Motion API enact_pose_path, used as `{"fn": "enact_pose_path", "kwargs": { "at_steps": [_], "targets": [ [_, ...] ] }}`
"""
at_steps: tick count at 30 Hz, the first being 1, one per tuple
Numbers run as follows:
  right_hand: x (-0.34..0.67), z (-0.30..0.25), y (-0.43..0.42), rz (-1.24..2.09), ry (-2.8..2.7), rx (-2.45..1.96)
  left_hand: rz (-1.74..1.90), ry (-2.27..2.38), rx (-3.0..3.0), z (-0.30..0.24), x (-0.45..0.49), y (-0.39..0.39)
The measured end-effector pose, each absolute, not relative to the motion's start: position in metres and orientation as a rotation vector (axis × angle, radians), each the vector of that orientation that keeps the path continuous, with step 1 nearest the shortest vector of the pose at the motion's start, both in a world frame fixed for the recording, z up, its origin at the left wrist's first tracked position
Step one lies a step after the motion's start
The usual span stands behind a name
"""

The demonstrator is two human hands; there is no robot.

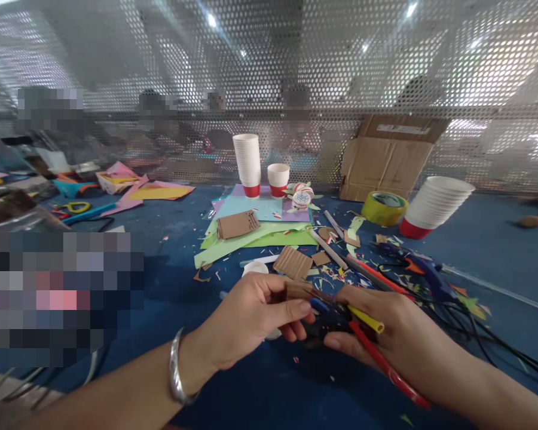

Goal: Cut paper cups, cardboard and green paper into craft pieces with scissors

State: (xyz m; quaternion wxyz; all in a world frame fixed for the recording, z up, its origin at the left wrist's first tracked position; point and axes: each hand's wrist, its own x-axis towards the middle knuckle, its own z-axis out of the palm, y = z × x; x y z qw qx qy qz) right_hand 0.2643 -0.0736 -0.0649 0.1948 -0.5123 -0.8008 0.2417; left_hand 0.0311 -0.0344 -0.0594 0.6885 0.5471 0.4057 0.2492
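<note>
My left hand (264, 310), with a silver bangle at the wrist, pinches a small brown cardboard piece (299, 290) between thumb and fingers. Close beside it, my right hand (381, 316) is closed around a hand tool with a long red handle (394, 376) and a yellow part (366, 319). Its dark front end meets the cardboard, but blur and my fingers hide its exact kind. Just beyond my hands lie a ridged cardboard square (293, 263) and a white round lid-like piece (255, 269), partly covered by my left hand.
Stacked paper cups (247, 161) stand on coloured paper (251, 209), with more cups (439, 203) at right. Yellow tape (384, 208), a cardboard box (390, 155), and a blue glue gun (430, 275) with black cables are there. Scraps litter the blue table (170, 298); a perforated screen rises behind.
</note>
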Motion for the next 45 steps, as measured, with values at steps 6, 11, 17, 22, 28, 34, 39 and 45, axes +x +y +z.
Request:
{"fn": "enact_pose_path", "kwargs": {
  "at_steps": [6, 11, 17, 22, 28, 34, 39, 45],
  "targets": [
    [0.267, -0.064, -0.072, 0.729, -2.261, -1.404, 0.523, 0.808, 1.244, -0.060, 0.032, -0.036],
    [0.268, -0.066, -0.073, 0.722, -2.277, -1.420, 0.488, 0.805, 1.263, -0.060, 0.032, -0.037],
    [0.267, -0.065, -0.073, 0.644, -2.306, -1.395, 0.468, 0.799, 1.275, -0.059, 0.033, -0.038],
    [0.268, -0.068, -0.074, 0.637, -2.300, -1.355, 0.458, 0.800, 1.269, -0.058, 0.033, -0.039],
    [0.269, -0.068, -0.076, 0.660, -2.300, -1.376, 0.459, 0.791, 1.255, -0.056, 0.034, -0.039],
    [0.268, -0.065, -0.076, 0.734, -2.277, -1.362, 0.461, 0.782, 1.231, -0.057, 0.035, -0.038],
    [0.270, -0.068, -0.077, 0.652, -2.302, -1.354, 0.468, 0.763, 1.203, -0.059, 0.035, -0.038],
    [0.273, -0.074, -0.073, 0.462, -2.253, -1.434, 0.504, 0.794, 1.189, -0.060, 0.033, -0.037]
  ]
}}
